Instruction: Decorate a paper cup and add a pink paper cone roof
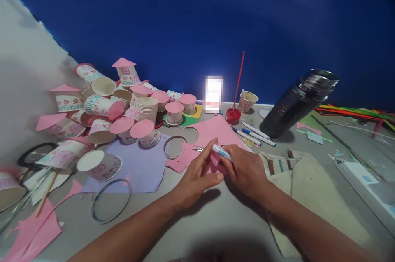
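Note:
My left hand (197,175) is closed around a small piece of pink paper (214,157), thumb in front and fingers behind. In my right hand (245,167) is a white glue tube (222,153) with blue print, its tip against the pink piece. Beneath and beyond both hands lies a large pink sheet (216,132) with rounded cut-outs. The metal blades of scissors (197,148) poke out just left of my left fingers; their handles are hidden. A tape ring (174,147) rests left of the sheet.
Decorated paper cups (100,165) with pink tops crowd the left side, partly over a purple sheet (135,163). Markers (255,131), a red pot (233,115) and a dark flask (296,103) stand or lie behind my right hand. A beige cloth (321,200) lies at the right.

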Motion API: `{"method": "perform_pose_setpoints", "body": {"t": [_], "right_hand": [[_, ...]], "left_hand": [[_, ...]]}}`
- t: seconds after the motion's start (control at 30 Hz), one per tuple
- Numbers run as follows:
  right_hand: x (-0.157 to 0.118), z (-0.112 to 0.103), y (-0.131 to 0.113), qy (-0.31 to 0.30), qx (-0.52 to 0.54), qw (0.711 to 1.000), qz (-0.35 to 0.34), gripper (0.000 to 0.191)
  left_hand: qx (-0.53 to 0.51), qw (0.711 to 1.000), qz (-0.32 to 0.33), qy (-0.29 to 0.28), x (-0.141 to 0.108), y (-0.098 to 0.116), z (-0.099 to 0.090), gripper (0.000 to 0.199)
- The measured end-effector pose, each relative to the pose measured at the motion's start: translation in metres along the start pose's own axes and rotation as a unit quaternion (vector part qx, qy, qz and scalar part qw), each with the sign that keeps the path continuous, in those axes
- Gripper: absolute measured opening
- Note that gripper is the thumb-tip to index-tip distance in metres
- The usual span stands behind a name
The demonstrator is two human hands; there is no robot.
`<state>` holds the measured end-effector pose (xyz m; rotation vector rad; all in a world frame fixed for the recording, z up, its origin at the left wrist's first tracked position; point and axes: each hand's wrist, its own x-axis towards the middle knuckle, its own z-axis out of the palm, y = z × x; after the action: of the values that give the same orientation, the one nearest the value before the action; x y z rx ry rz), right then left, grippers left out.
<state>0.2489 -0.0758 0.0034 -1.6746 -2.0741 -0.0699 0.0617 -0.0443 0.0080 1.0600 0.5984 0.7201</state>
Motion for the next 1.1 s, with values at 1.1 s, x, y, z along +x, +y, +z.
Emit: {"method": "perform_pose_setpoints", "body": {"t": [1.1], "right_hand": [[0.001,0.001,0.006,-0.002,-0.021,0.998,-0.052,0.041]], "left_hand": [[-0.011,0.997,-0.032,0.072,0.006,-0.007,-0.008,0.060]]}}
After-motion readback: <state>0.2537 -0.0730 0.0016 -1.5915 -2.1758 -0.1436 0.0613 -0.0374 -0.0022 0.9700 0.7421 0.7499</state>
